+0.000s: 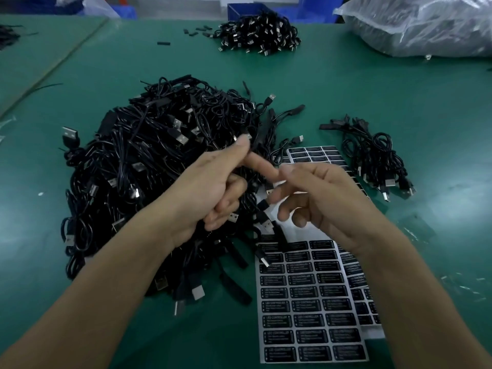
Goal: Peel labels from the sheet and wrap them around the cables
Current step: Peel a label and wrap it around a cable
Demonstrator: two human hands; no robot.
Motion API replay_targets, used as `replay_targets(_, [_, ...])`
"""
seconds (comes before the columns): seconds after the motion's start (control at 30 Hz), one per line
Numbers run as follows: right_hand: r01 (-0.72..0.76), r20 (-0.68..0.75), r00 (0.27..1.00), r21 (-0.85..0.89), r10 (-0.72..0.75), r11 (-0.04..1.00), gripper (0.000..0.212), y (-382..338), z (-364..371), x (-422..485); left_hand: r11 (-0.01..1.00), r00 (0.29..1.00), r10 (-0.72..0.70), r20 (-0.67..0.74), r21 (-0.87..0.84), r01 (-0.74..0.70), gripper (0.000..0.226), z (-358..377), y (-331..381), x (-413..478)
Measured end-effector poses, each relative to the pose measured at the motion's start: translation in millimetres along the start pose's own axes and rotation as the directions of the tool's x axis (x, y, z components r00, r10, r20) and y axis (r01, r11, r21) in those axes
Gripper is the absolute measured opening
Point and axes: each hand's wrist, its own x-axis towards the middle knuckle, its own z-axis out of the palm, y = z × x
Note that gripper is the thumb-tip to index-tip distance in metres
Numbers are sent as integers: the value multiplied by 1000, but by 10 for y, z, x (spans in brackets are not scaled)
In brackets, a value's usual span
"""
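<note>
The left hand (210, 187) sits at centre frame, lower fingers curled round a black cable (262, 206) whose USB plug shows below the knuckles, thumb raised against the cable heap (159, 169) behind it. The right hand (322, 201) is just beside it, fingers loosely bent and apart; motion blur prevents telling whether it pinches anything. The label sheet (306, 302) lies flat on the green table (346, 89) at lower centre, below the right wrist. A smaller cable bundle (378, 155) lies at right.
</note>
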Motion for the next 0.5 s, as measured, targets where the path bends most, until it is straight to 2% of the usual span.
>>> replay_targets(0.1, [55, -68, 996, 81, -50, 995, 41, 9, 16, -7, 992, 996, -17, 92, 122, 6, 47, 33, 6, -17])
replay_targets(0.33, [205, -129, 972, 78, -194, 976, 12, 51, -21, -35, 982, 983, -116, 142, 163, 92, 38, 44, 1, -20])
replay_targets(0.4, [226, -123, 969, 76, -216, 971, 9, 59, -27, -30, 984, 987, -104, 121, 156, 84, 36, 72, -2, -17])
replay_targets(0.5, [256, -108, 961, -9, -255, 967, 11, 63, -15, -35, 977, 998, -9, 60, 212, -4, 28, 124, -32, -5])
